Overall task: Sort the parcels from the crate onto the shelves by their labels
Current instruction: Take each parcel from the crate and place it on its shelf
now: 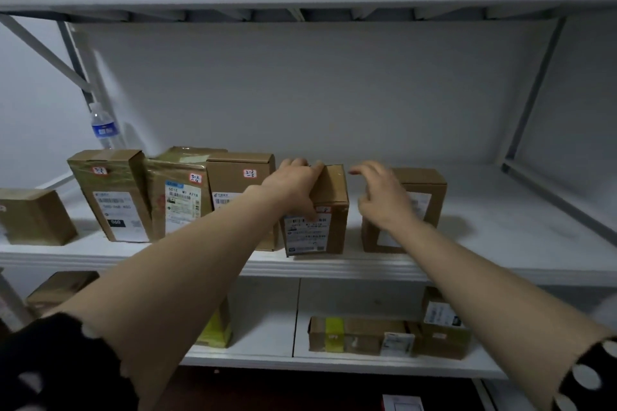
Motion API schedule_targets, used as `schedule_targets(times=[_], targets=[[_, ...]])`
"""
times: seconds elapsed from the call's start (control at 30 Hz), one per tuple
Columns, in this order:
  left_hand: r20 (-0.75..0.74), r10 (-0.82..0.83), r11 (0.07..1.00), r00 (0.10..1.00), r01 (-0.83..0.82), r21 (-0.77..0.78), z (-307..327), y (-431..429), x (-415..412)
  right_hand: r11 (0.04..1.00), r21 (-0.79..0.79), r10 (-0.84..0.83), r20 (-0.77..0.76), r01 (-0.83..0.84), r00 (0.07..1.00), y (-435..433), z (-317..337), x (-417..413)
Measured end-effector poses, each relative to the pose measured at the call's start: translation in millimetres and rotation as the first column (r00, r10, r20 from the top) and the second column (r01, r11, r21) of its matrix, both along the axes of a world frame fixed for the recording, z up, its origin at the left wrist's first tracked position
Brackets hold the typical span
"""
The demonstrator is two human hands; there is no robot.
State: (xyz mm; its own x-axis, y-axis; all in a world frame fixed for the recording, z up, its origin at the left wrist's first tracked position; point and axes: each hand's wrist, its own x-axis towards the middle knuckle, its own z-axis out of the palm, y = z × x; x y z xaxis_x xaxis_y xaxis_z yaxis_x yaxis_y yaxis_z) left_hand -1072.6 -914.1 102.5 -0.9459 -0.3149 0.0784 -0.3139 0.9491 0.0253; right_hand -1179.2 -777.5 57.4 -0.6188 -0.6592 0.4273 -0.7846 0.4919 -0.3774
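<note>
On the middle shelf point(500, 220), near its front edge, the parcel point(330, 207) stands upright just right of 3 labelled boxes point(180, 190) (its own small tag is partly hidden). It should slide flush against that row, label outward. The left hand point(293, 178) grips its top, fingers curled over the back; the right hand point(384, 197) hovers spread, holding nothing, before another box point(429, 188).

Both bare forearms reach forward; left hand point(293, 182) curls over the top edge of a parcel point(334, 197), thumb down its front; right hand point(384, 198) spread, fingers loosely bent, contact unclear.
</note>
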Motion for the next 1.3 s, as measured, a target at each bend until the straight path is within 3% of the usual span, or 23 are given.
schedule_targets(times=[0.03, 0.13, 0.3, 0.43, 0.63, 0.93, 1.3], targets=[[0.015, 0.002, 1.0, 1.0, -0.002, 0.0, -1.7, -0.8, -5.0, 0.997, -0.071, 0.025, 0.147, -0.015, 0.989, -3.0, -5.6, 8.7], [0.06, -0.002, 1.0, 0.998, 0.001, 0.017, -9.1, -6.1, -17.6, 0.997, -0.076, 0.033, 0.471, 0.004, 0.881, -11.6, -31.5, 20.4], [0.054, -0.031, 0.999, 0.998, 0.03, 0.02, -14.0, -14.5, -29.3, 0.995, -0.094, 0.029, 0.66, 0.044, 0.751, -19.2, -62.0, 17.6], [-0.026, -0.086, 0.994, 0.996, 0.084, -0.063, -24.5, -17.2, -21.9, 0.994, -0.099, 0.029, 0.679, 0.053, 0.734, -26.1, -77.3, 18.1], [-0.135, -0.111, 0.968, 0.985, 0.077, -0.239, -41.7, -15.7, -10.7, 0.993, -0.072, -0.028, 0.612, 0.091, 0.79, -42.9, -98.7, 17.6], [-0.147, -0.075, 0.982, 0.986, 0.047, -0.182, -37.7, -18.4, -16.0, 0.991, -0.008, -0.108, 0.519, 0.131, 0.848, -59.6, -116.8, 12.3], [-0.141, -0.042, 0.985, 0.989, 0.017, -0.174, -46.9, -25.5, -17.0, 0.988, 0.116, -0.151, 0.502, 0.106, 0.851, -64.7, -110.7, 4.2]])
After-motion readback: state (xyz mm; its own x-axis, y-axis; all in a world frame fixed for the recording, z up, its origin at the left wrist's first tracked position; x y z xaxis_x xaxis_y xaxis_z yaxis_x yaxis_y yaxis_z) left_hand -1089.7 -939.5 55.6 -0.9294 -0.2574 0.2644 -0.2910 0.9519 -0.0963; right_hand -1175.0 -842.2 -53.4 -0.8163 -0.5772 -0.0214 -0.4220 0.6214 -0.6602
